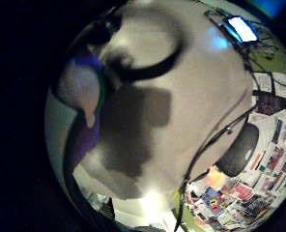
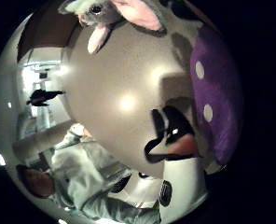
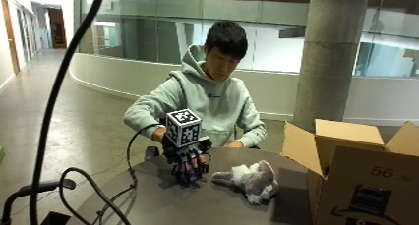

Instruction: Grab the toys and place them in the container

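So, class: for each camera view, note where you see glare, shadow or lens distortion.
Little finger side palm view: a dark shadow lies on the table, and the scene bulges into a circle. Thumb side palm view: bright glare spots on the tabletop, with the purple toy stretched at the rim. Outside view: even light, with a soft shadow beside the grey plush toy; no bending.

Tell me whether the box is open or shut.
Open: the box stands on the table with its top flaps folded up and outward.
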